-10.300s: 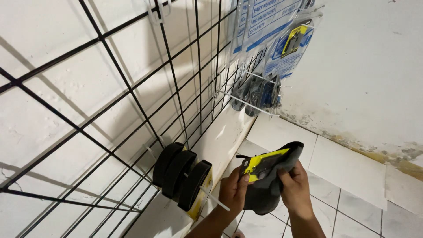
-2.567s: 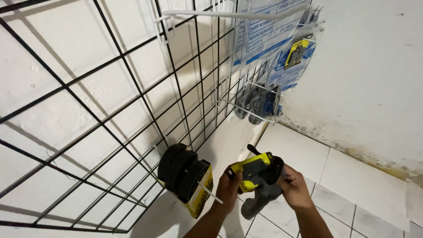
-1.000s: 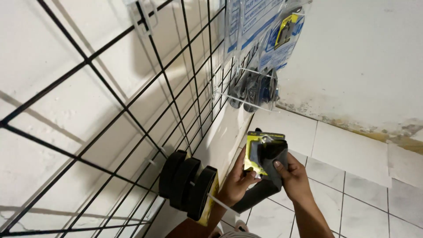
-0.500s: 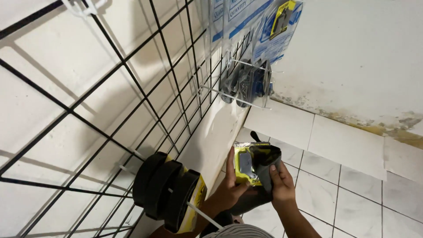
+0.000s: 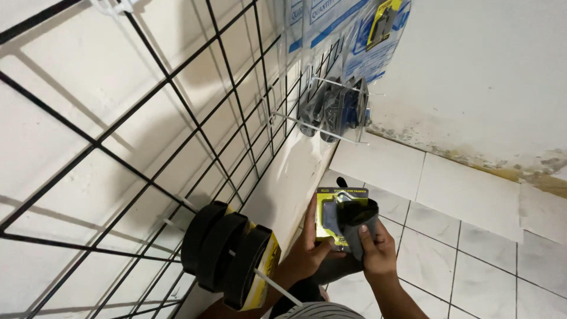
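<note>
Black wire grid panel (image 5: 177, 136) against a white wall, above white floor tiles (image 5: 472, 236). Black rolls (image 5: 227, 260) hung on a peg, lower left. Left hand (image 5: 310, 254), fingers clamped on a yellow carded package (image 5: 331, 215), low centre. Right hand (image 5: 375, 254), fingers closed on its dark grey flap (image 5: 357, 221).

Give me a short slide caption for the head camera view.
Both hands, left hand and right hand, hold a yellow-carded packet beside a black wire grid hung with goods.

Probably a shop: packaged goods (image 5: 233, 260) hang on pegs of a black wire display grid (image 5: 195, 118).
</note>
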